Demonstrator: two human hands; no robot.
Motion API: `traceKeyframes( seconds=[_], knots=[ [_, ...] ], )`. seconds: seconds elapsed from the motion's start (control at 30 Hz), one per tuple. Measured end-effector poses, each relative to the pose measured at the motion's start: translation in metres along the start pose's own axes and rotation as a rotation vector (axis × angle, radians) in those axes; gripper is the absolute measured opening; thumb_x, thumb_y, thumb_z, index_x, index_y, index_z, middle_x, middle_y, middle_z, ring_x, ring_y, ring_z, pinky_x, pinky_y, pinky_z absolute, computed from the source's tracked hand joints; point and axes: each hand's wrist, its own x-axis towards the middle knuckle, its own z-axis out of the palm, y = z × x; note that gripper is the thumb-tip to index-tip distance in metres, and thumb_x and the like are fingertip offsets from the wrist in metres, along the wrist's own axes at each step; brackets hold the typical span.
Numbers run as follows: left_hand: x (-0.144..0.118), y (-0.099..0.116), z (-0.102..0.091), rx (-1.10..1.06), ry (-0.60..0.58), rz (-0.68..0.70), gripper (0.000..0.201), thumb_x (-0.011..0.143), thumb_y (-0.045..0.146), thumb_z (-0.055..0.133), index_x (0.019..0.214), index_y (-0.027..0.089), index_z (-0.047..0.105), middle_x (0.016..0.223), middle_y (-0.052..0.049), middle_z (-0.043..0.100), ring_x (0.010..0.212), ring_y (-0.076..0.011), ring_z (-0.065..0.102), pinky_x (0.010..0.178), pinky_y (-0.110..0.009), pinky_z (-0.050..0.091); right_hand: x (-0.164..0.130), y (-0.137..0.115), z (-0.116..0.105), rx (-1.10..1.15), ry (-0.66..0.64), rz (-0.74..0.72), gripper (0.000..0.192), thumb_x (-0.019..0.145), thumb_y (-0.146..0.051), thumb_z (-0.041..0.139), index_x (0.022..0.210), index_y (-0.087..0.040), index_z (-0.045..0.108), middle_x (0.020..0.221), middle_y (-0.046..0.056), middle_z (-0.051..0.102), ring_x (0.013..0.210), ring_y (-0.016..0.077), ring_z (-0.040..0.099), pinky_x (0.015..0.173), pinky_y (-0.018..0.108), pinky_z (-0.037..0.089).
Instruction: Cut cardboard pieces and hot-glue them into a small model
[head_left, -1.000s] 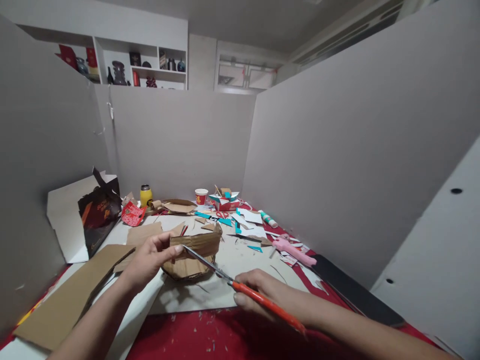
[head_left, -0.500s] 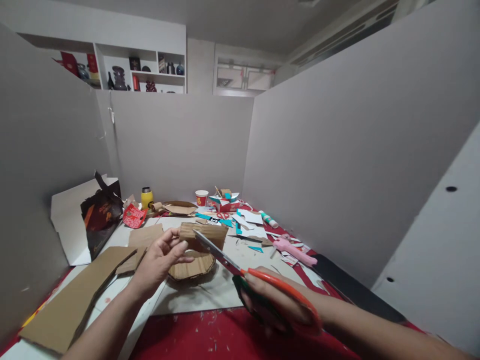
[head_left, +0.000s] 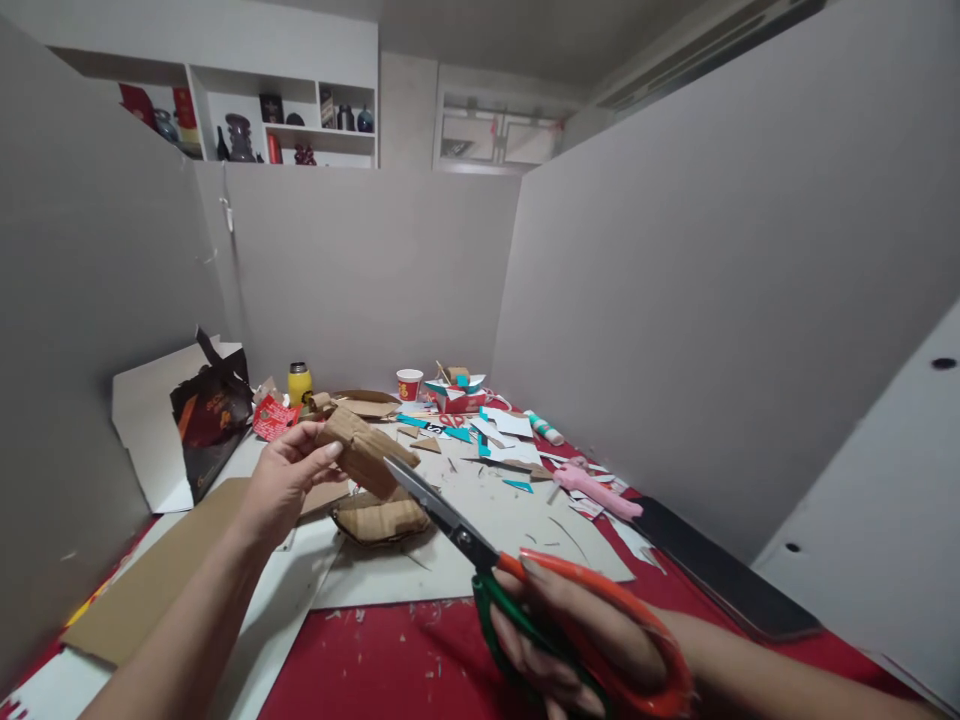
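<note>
Pinched in my left hand (head_left: pixel 296 480) is a small brown piece of corrugated cardboard (head_left: pixel 367 455), tilted down to the right with a crease or slit near its upper edge. My right hand (head_left: pixel 555 630) grips scissors (head_left: pixel 465 540) by one orange and one green handle loop. The blades look closed, and their tip lies by the right end of the cardboard piece; whether it touches cannot be made out. Below the piece, a shallow many-sided cardboard tray (head_left: pixel 382 522) rests on the white board (head_left: pixel 390 590), partly covered by the piece.
A large cardboard sheet (head_left: pixel 157 570) lies at left, before a torn dark box (head_left: pixel 214 415). Toward the back stand a yellow jar (head_left: pixel 299 383) and a paper cup (head_left: pixel 409 385). A pink glue gun (head_left: pixel 596 490) and paper scraps (head_left: pixel 510 425) lie right. Grey partitions (head_left: pixel 360 270) surround the table.
My left hand has moved left and up, and the cardboard piece has turned from nearly level to slanting down rightward. The scissors have shifted slightly right and down. The view has also shifted slightly.
</note>
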Motion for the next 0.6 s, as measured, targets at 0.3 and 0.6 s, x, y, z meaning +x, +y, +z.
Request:
traceKeyframes(
  seconds=[0.3,0.6],
  knots=[
    [-0.008,-0.002,0.01,0.083,-0.133,-0.11,0.019,0.069,0.028,0.078,0.078,0.015,0.068,0.063,0.003,0.06,0.053,-0.0075,0.051,0.055,-0.021,0.045,0.006,-0.003,0.006,0.119,0.046,0.06,0.065,0.08,-0.075,0.04,0.071,-0.012,0.055,0.045,-0.007,0.039,0.033,0.0031,0.036,0.05,0.023,0.053],
    [-0.009,-0.003,0.015,0.113,-0.09,-0.115,0.022,0.066,0.031,0.08,0.07,0.016,0.064,0.06,0.003,0.06,0.054,-0.0079,0.051,0.055,-0.02,0.044,0.012,0.004,-0.002,0.195,-0.053,0.077,0.066,0.08,-0.075,0.038,0.074,-0.012,0.056,0.044,-0.006,0.042,0.034,0.0049,0.042,0.045,0.022,0.051]
  ],
)
